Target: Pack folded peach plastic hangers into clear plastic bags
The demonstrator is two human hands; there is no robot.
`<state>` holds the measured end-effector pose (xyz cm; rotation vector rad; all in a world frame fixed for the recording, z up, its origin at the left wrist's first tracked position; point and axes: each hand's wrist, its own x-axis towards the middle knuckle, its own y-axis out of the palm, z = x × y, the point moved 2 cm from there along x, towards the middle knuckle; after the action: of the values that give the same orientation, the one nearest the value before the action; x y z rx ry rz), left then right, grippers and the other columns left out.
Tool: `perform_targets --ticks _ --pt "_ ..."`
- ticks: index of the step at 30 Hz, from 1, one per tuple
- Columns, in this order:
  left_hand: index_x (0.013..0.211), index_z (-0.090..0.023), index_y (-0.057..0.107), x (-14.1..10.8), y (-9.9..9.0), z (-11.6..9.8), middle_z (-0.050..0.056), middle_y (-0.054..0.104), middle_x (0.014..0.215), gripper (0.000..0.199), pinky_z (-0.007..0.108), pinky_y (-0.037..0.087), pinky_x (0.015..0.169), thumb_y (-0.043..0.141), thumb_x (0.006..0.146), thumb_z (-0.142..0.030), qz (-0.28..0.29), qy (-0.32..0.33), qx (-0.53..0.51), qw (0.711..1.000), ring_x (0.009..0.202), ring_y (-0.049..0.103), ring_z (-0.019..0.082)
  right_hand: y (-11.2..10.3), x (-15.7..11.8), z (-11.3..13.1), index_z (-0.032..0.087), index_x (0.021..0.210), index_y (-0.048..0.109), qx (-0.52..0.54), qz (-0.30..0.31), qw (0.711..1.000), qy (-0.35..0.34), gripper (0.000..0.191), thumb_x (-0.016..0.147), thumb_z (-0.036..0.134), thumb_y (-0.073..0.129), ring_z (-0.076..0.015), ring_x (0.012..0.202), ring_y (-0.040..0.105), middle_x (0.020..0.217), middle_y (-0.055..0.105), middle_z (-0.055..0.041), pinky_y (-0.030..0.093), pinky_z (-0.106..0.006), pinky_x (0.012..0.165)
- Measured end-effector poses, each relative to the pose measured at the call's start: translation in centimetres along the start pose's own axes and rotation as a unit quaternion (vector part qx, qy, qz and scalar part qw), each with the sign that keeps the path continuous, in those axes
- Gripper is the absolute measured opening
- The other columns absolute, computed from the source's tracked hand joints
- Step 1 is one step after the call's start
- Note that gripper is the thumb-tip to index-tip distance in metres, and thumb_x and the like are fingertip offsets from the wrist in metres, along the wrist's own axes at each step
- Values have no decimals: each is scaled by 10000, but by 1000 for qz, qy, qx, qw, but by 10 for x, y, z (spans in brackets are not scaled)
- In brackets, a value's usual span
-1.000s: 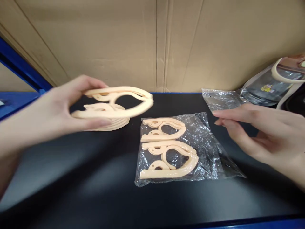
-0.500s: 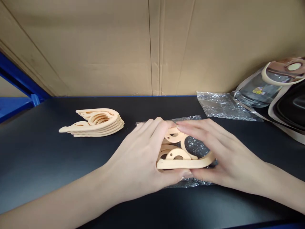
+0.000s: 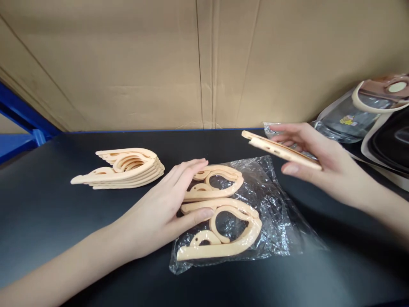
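Note:
My left hand (image 3: pixel 172 204) lies with fingers stretched and thumb apart over the left part of a clear plastic bag (image 3: pixel 277 221). Two folded beige hangers show in that bag: the nearer hanger (image 3: pixel 246 245) in full, the farther hanger (image 3: pixel 234 187) partly covered by my fingers. Raised above the shelf to the right, my right hand (image 3: pixel 309 149) grips another folding hanger (image 3: pixel 277 149), seen edge-on and tilted, its far end pointing left. A stack of folded beige hangers (image 3: pixel 140 175) sits left of my left hand.
A second clear bag (image 3: pixel 270 130) lies at the back right, partly behind my right hand. Beside it rest a transparent bottle (image 3: pixel 345 115) with a strap and a black item (image 3: pixel 390 140). Cardboard (image 3: pixel 128 64) backs the black shelf (image 3: pixel 47 221); a blue frame (image 3: pixel 19 106) stands left.
Both hands were together around a hanger over the bag. My right hand has moved right and up with a hanger, while my left hand now lies on the bag, whose two hangers show more fully.

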<state>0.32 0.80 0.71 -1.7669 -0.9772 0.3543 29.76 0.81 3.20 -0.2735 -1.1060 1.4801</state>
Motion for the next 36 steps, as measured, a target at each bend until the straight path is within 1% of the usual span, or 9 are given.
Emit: perform_targets --ticks 5,10,15,20,23,27,30,33,36 --pt "1482 -295 333 -2 4 12 61 360 1568 630 495 340 1157 491 940 -576 27 28 27 999 1466 271 311 -23 12 -19 271 1263 594 -65 -2 997 34 545 858 632 560 -235 996 629 1157 665 -47 470 -369 865" --pt "1489 -256 354 -3 6 12 60 337 1584 578 474 295 1184 437 984 -523 32 68 59 995 1476 255 277 -41 11 -22 304 1321 549 -146 93 984 -49 570 813 534 671 -229 1036 637 1206 636 -46 505 -327 845" --pt "1432 -278 467 0 8 6 20 431 1534 426 425 283 1199 412 1021 -374 65 124 70 988 1451 322 232 -45 -3 -38 328 1260 590 -194 170 959 -118 611 685 419 778 -275 959 695 1162 682 -69 589 -360 751" --pt "1463 -292 426 -3 8 6 14 410 1545 465 406 288 1197 423 1013 -412 77 121 55 988 1442 343 221 -31 -12 -32 387 1296 523 -186 271 942 -64 751 611 152 723 -263 1039 676 1211 649 -28 603 -328 805" --pt "1487 -304 382 -5 8 8 12 361 1572 513 433 260 1205 422 1004 -473 75 103 40 991 1460 303 230 -19 -10 -16 385 1309 489 -169 292 940 -44 773 610 114 677 -257 1142 615 1270 602 -18 563 -332 898" --pt "1510 -315 336 -6 10 9 23 339 1581 563 453 260 1203 442 988 -501 90 102 32 990 1464 290 254 -2 -6 -3 335 1277 479 -114 285 952 -9 696 644 185 727 -253 1139 601 1256 593 -23 545 -349 915" --pt "1524 -301 305 -6 10 8 31 337 1583 581 445 261 1203 418 994 -512 83 95 31 992 1465 287 251 14 -8 -3 312 1327 399 -32 264 964 20 729 701 325 772 -245 1071 638 1278 579 -45 588 -308 785" --pt "1531 -310 283 -6 10 6 26 317 1593 585 445 254 1203 404 997 -519 74 90 24 993 1464 291 248 31 -13 -4 354 1478 189 51 251 967 5 945 737 416 773 -272 1113 631 1380 511 -88 612 -295 684" --pt "1502 -375 333 -4 9 4 -6 289 1605 517 453 272 1190 415 1003 -483 84 101 22 991 1467 284 253 39 -16 -3 417 1534 -36 80 248 965 -24 1128 748 446 772 -304 1199 591 1472 439 -100 627 -345 739"
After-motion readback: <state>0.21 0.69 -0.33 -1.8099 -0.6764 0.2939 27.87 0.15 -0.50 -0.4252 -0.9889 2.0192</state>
